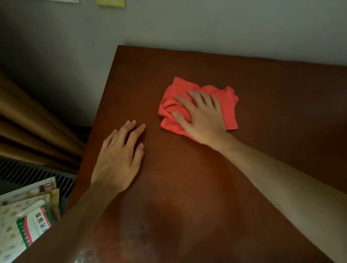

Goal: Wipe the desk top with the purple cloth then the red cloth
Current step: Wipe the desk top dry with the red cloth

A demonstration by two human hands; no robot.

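A crumpled red cloth lies on the dark brown desk top, a little behind its middle. My right hand presses flat on the cloth with spread, nearly straight fingers and covers its near left part. My left hand rests palm down on the bare wood to the left of the cloth, fingers straight, holding nothing. No purple cloth is in view.
A grey wall runs right behind the desk. Brown curtains hang at the left, above a dark vent grille. Printed bags and papers lie beside the desk's left edge. The front edge shows at the bottom.
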